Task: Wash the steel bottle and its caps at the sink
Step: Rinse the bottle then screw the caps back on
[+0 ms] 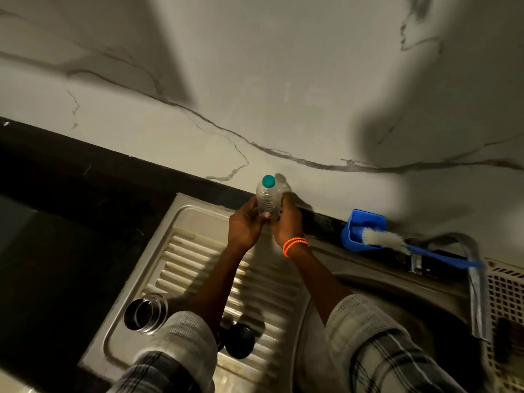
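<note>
A clear plastic bottle (268, 195) with a teal cap stands upright at the back edge of the steel drainboard (181, 251). My left hand (246, 226) and my right hand (286, 222) both grip its lower part. The steel bottle (146, 313) stands open-mouthed at the drainboard's near left, partly hidden by my left sleeve. A round black cap (240, 340) lies on the ribs close to it.
A blue holder (363, 229) with a white-bristled blue bottle brush (397, 243) sits behind the sink basin (368, 282). The steel tap (476, 285) arches over the basin at right. A white perforated basket (507, 296) is at the far right. Black countertop lies left.
</note>
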